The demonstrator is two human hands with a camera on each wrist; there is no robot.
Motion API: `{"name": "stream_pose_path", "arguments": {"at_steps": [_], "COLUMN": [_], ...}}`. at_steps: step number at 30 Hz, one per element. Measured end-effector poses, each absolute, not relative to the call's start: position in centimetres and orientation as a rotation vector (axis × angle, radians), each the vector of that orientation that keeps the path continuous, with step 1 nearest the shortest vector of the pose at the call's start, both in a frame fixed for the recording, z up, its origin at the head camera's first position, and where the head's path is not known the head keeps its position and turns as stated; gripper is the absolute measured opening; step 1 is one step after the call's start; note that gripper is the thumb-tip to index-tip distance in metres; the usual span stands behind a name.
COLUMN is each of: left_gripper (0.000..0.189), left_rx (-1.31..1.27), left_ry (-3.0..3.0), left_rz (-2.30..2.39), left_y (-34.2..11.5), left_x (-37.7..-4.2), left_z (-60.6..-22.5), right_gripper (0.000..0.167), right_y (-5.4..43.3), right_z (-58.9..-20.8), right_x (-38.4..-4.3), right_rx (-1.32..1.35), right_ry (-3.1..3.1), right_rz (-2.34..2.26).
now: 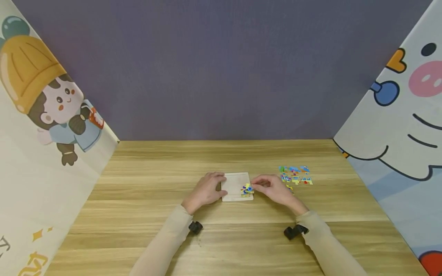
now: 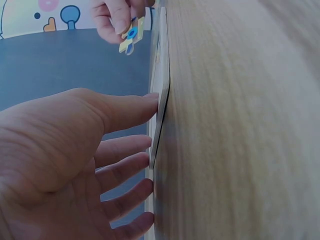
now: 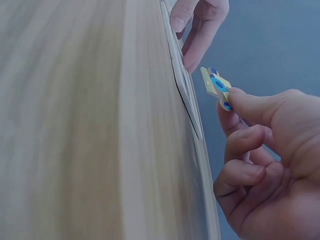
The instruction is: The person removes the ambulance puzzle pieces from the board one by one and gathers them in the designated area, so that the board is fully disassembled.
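Note:
A pale, flat puzzle board [image 1: 235, 186] with a raised border lies on the table between both hands. My left hand [image 1: 206, 188] rests at its left side, thumb [image 2: 132, 111] on the edge and the other fingers fairly straight. With thumb and forefinger, my right hand [image 1: 276, 188] pinches a yellow and blue jigsaw piece [image 3: 218, 86]. The right wrist view has this piece tilted, raised over the table. From the head it overlaps the board's right edge. A yellowish piece [image 1: 245, 195] shows in the board's lower right corner, partly covered by the held one.
To the right of the board, several colourful jigsaw pieces [image 1: 295, 175] lie spread in rows on the wooden table [image 1: 165, 165]. A yellow piece [image 1: 289, 188] lies close behind the right hand. A dark wall [image 1: 224, 76] rises at the table's back, with cartoon-printed panels on both sides.

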State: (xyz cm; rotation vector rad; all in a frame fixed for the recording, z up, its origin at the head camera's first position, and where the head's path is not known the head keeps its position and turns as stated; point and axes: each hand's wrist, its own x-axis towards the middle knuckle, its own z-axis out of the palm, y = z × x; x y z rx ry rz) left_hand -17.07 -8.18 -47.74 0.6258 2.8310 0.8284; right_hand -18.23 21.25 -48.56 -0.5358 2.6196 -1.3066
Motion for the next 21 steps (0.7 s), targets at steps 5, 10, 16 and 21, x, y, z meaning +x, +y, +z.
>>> {"name": "stream_pose_path", "arguments": {"at_steps": [5,10,16,21], "left_gripper": [0.051,0.051,0.052,0.052], "left_rx": [0.626,0.628,0.63,0.628], "left_ry": [2.833,2.836,2.832,2.83], "left_rz": [0.835,0.837,0.845,0.832], "left_y": [-8.2,-8.2,-8.2,-8.1], "left_x": [-17.1,-17.1,-17.0,-17.0], "left_z": [-47.6,-47.6,-47.6,-47.7], "right_gripper": [0.016,0.015,0.015,0.015], "right_y": [22.2,23.3,24.6,25.9], "right_z": [-48.6,-48.5,-48.5,-48.6], "right_x": [-18.3,-18.2,-18.0,-17.7], "right_rx": [-0.523,-0.504,-0.474,-0.44], "right_ry": [2.637,2.655,2.678,2.694], "right_rz": [-1.313,-1.305,-1.303,-1.313]}}
